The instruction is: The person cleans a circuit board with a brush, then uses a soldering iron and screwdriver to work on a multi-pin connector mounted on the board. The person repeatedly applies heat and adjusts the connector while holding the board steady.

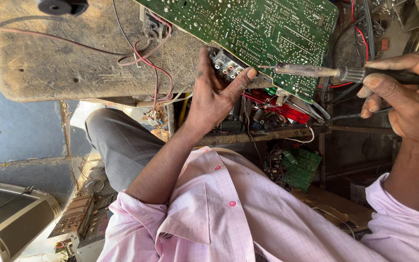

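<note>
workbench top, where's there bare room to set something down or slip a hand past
Bare wood lies on the workbench left of the red wires, below the black knob. It is crowded right of there: the green circuit board, left hand, and right hand gripping the soldering iron, over tangled parts.

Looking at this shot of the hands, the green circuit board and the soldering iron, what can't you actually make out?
Head view, the only one:
- Circuit board: top cut off by the frame edge.
- Soldering iron: handle hidden inside the right hand; whether its tip touches the board is too small to tell.
- Left hand: palm faces away, covering the parts beneath it.
</note>
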